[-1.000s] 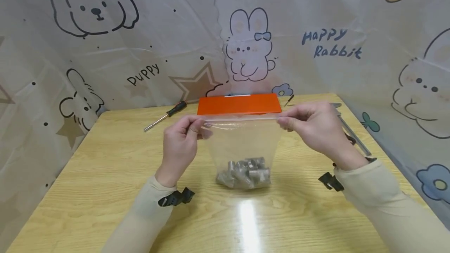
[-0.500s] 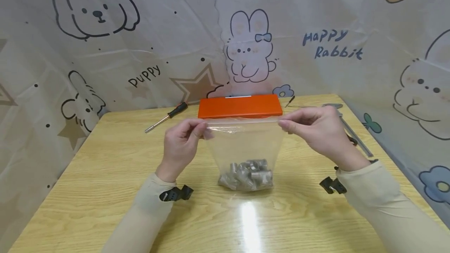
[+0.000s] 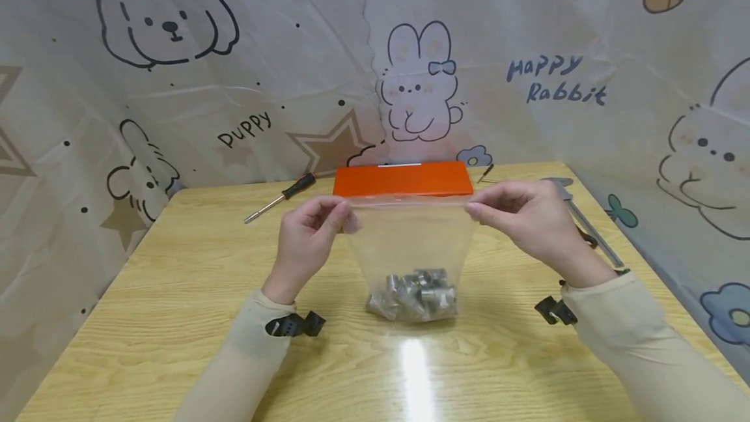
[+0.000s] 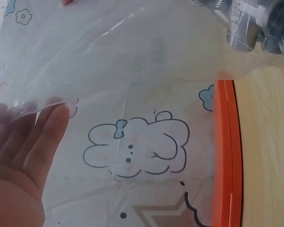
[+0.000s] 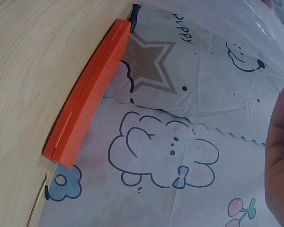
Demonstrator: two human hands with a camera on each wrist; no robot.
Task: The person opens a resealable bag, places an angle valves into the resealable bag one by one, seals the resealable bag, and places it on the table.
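Note:
A clear plastic zip bag (image 3: 410,239) hangs upright over the table, its top edge stretched between both hands. Several silvery metal cylinders (image 3: 433,295) lie heaped in its bottom; in the left wrist view, one cylinder (image 4: 244,23) shows threading at its end. My left hand (image 3: 307,236) pinches the bag's top left corner between thumb and fingers. At the opposite corner, my right hand (image 3: 530,220) pinches the top edge the same way. The right wrist view catches only part of the right hand (image 5: 281,156) beside the translucent bag (image 5: 255,28).
Behind the bag lies an orange case (image 3: 404,180) at the table's back edge. A screwdriver with a black handle (image 3: 299,184) is at the back left. To the right, partly behind my right arm, lies a grey caliper (image 3: 592,230). A printed curtain (image 3: 263,83) hangs behind the table.
The whole head view has shifted slightly, with scene and hands sliding a little down and right together. Both hands keep their pinch on the bag's top corners throughout.

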